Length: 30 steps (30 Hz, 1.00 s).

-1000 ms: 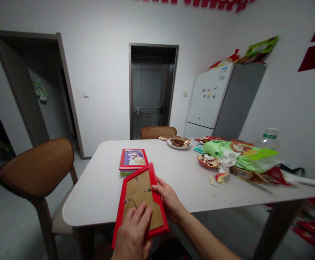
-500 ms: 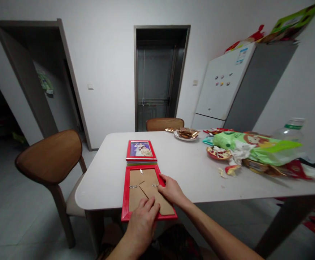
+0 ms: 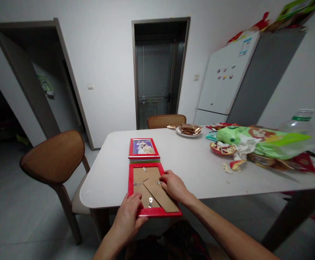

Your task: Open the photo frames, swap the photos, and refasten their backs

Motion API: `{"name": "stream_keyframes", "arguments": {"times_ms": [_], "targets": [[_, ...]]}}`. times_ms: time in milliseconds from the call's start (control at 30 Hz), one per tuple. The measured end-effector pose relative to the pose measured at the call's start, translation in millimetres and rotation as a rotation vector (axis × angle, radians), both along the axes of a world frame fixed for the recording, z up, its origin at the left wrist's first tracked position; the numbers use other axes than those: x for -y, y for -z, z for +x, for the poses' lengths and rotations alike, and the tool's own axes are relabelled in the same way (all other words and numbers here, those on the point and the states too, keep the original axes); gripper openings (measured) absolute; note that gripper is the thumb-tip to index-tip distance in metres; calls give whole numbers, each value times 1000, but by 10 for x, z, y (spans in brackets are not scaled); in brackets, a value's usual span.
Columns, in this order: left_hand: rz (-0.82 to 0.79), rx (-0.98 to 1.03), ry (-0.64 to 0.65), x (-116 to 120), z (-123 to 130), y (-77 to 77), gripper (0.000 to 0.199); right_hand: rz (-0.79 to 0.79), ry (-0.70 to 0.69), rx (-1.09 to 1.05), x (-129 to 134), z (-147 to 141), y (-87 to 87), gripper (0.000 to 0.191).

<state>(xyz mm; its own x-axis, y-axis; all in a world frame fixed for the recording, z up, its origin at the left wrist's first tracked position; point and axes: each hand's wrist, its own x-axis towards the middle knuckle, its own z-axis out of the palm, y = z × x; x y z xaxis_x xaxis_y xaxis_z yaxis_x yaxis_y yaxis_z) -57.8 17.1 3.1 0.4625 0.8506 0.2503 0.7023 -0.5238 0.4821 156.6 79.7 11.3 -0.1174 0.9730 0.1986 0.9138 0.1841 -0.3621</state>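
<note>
Left hand (image 3: 127, 213) has shifted from the middle of the red frame (image 3: 149, 187) to its near-left corner since half a second ago, exposing the near clip (image 3: 150, 202); right hand (image 3: 175, 186) remains at the right rim. Refrigerator (image 3: 219, 83) stands at the back right. White table (image 3: 106, 173) spans the view, with a wooden chair (image 3: 54, 155) at its left end. Green bag (image 3: 271, 141) lies on the right part of the tabletop. Red frame is back side up at the near table edge, its near end reaching past that edge; whether it rests fully on the tabletop, cannot tell. Left fingers are slightly curled over the corner, thumb along the near rim, the corner held between. Right fingers are bent, tips at the right clip (image 3: 159, 182); whether they grip the rim or only press, cannot tell. Directly beyond the red frame, a framed photo (image 3: 144, 148) lies picture side up on a thin stack. Farther right, a plate (image 3: 188, 135) bears wrapped packets (image 3: 188, 128). Opened pomegranate (image 3: 222, 148) sits beside the bag. Brown stand flap (image 3: 163, 196) lies diagonally against the backing.
</note>
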Motion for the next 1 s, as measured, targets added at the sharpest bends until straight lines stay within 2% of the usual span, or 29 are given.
{"name": "stream_keyframes", "arguments": {"times_ms": [200, 300, 333, 400, 467, 533, 733, 833, 1000], "targets": [[3, 32, -11, 8, 23, 4, 31, 42, 89, 78, -54, -32, -4, 26], [-7, 53, -9, 3, 23, 3, 34, 78, 38, 40, -14, -18, -30, 28], [-9, 61, -12, -8, 25, 6, 37, 107, -13, 18, 17, -20, -42, 29], [-6, 78, -25, -41, 30, 15, 44, 116, -198, -32, 92, -42, -61, 30], [5, 88, -34, -79, 37, 28, 47, 45, -404, -88, 158, -87, -66, 29], [13, 89, -32, -111, 42, 43, 48, -12, -508, -126, 192, -142, -54, 27], [13, 77, -28, -133, 36, 73, 49, 70, -505, -89, 158, -278, 13, 16], [9, 71, -47, -134, 35, 82, 50, 110, -454, -74, 162, -315, 35, 12], [7, 95, -32, -141, 39, 83, 51, 120, -372, -78, 98, -396, 3, 17]]}}
